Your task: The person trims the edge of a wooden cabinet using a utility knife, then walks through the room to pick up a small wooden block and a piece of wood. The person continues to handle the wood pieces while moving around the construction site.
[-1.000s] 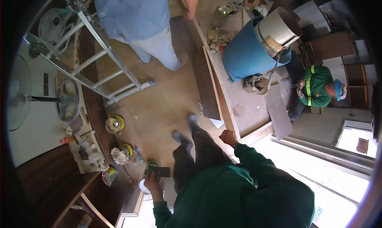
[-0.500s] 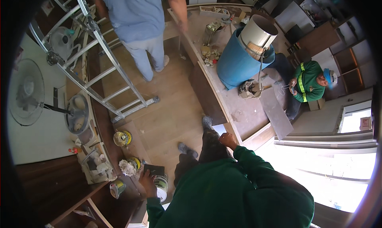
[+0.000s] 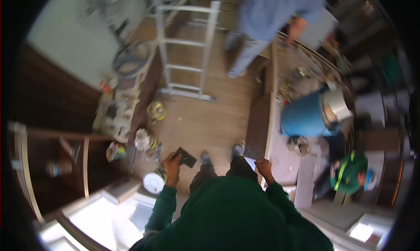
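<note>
My left hand [image 3: 172,168] grips a dark, flat rectangular piece [image 3: 185,157] by one edge; its exact kind is not plain. Just below that hand stands a bucket with a white lid [image 3: 154,183]. My right hand [image 3: 264,168] is closed, low beside the raised platform's edge. A small white patch [image 3: 250,162] shows next to its fingers, and I cannot tell whether they hold anything. Both forearms are in green sleeves.
An aluminium ladder [image 3: 183,43] stands ahead, with a person in blue [image 3: 271,14] beside it. Paint cans [image 3: 156,111] line the left ledge. A blue barrel [image 3: 306,115] stands on the platform at right. Another person in green [image 3: 351,172] sits at far right.
My view has swung left, so the ladder and barrel appear further right. The dark piece stays in my left hand, now tilted. The person in blue has shifted in view and is blurred.
</note>
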Available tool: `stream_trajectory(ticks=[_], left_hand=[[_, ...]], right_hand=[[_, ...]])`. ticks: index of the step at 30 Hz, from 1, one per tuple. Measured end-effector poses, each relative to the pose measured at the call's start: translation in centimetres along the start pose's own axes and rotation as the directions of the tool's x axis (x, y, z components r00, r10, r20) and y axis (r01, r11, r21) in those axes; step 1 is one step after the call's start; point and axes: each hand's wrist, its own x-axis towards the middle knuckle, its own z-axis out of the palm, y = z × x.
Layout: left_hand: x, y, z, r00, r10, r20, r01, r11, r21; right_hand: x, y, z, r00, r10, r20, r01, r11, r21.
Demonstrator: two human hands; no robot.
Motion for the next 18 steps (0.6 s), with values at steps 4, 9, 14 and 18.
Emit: stream_trajectory(ticks=[4,9,14,18], left_hand=[[-1.2,-0.4,0.7,0.977,0.206,0.055,-0.213,0.964,0.163],[-5.0,0.5,2.9,0.940,0.291,0.176,-0.318,0.936,0.152],[-9.7,2.1,4.6,0.941,0.338,0.028,-0.339,0.937,0.090],[-13.8,4.1,4.0,0.975,0.211,-0.066,-0.221,0.943,-0.249]], right_hand=[[0.9,-12.9,-3.5,0.877,-0.277,0.393,0.050,0.866,0.498],[-3.7,-29.2,-6.8,0.674,-0.527,0.518,0.059,0.737,0.674],[-3.6,-31.8,-5.5,0.443,-0.690,0.572,0.299,0.715,0.632],[-5.1,-34.0,-4.6,0.353,-0.679,0.643,0.156,0.721,0.676]])
